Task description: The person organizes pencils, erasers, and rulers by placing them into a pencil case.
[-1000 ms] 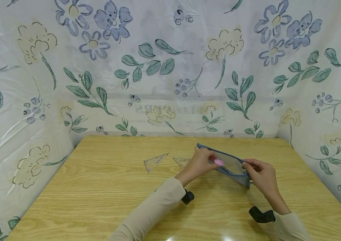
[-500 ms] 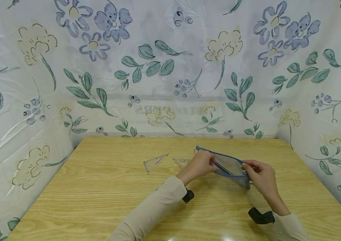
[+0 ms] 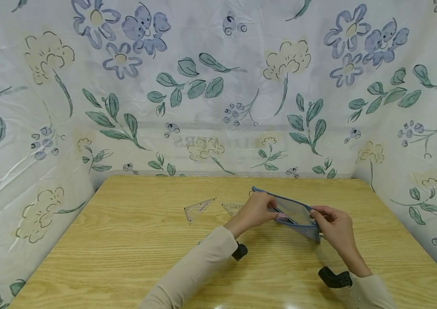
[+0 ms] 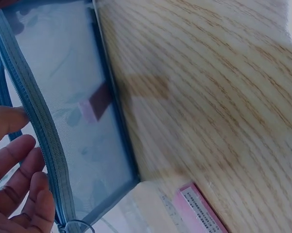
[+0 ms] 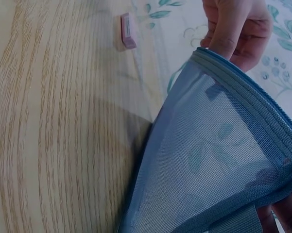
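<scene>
A blue mesh zipper pouch [image 3: 299, 210] is held with its mouth open toward me on the right of the table. My right hand [image 3: 336, 225] pinches the near right end of its zipper edge. My left hand [image 3: 257, 210] is at the mouth, its fingers loosely bent with nothing between them; in the left wrist view its thumb [image 4: 7, 121] is at the zipper [image 4: 39, 116]. Inside the pouch lie a pink eraser [image 4: 96, 103], seen through the mesh, and dark slim pen-like things [image 3: 289, 221]. Another pink eraser [image 4: 199, 211] lies on the table outside, hidden in the head view.
One clear set square [image 3: 199, 209] lies on the wooden table [image 3: 145, 240] left of my left hand. A second clear ruler-like piece [image 3: 230, 208] is partly covered by that hand. Floral cloth [image 3: 218, 107] hangs around the table's back and sides.
My left hand has lowered the pink eraser into the pouch and let go of it. My right hand has kept its pinch on the pouch with hardly any movement.
</scene>
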A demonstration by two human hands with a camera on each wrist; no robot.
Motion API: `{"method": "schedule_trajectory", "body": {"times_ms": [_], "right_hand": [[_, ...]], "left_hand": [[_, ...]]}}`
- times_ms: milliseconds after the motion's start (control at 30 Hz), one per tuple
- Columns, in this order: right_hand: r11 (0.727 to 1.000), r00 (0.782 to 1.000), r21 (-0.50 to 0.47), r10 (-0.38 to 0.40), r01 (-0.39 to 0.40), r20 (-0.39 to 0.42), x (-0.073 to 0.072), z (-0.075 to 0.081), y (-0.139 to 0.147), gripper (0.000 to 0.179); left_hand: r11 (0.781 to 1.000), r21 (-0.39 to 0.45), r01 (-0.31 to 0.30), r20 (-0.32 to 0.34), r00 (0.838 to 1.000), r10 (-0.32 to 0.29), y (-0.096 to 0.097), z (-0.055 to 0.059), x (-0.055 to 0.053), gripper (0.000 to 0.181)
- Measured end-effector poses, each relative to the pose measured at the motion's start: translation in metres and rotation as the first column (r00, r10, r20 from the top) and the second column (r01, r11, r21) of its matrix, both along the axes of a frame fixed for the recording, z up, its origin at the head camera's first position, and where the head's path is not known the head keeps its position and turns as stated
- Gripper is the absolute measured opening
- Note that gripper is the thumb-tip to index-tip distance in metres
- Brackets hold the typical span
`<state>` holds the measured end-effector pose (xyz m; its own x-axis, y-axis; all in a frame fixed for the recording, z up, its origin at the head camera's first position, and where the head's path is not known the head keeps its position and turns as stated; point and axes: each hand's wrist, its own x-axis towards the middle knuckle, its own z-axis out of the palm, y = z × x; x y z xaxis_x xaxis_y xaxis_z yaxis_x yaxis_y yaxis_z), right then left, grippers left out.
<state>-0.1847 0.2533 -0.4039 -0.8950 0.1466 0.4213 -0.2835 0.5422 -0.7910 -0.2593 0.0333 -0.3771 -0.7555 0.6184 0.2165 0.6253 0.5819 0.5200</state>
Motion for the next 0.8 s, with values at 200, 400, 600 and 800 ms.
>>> {"method": "schedule_trajectory", "body": {"times_ms": [200, 400, 600, 800], "right_hand": [[1.0, 1.0, 0.008, -0.001, 0.001, 0.013, 0.0, 0.002, 0.0, 0.02], [1.0, 1.0, 0.004, -0.001, 0.001, 0.019, -0.001, 0.003, -0.001, 0.02], [1.0, 1.0, 0.003, -0.002, 0.002, 0.024, -0.001, 0.002, -0.002, 0.02], [1.0, 1.0, -0.004, 0.0, 0.001, 0.027, -0.001, 0.002, -0.003, 0.021]], "left_hand": [[1.0, 0.01, 0.004, -0.023, 1.0, -0.003, -0.004, 0.002, 0.001, 0.015], [1.0, 0.02, 0.001, -0.046, 0.999, 0.0, -0.011, 0.005, 0.001, 0.015], [1.0, -0.006, -0.005, -0.075, 0.997, 0.004, -0.019, 0.007, 0.002, 0.012], [1.0, -0.026, -0.008, -0.052, 0.999, 0.007, -0.025, 0.01, 0.004, 0.013]]}}
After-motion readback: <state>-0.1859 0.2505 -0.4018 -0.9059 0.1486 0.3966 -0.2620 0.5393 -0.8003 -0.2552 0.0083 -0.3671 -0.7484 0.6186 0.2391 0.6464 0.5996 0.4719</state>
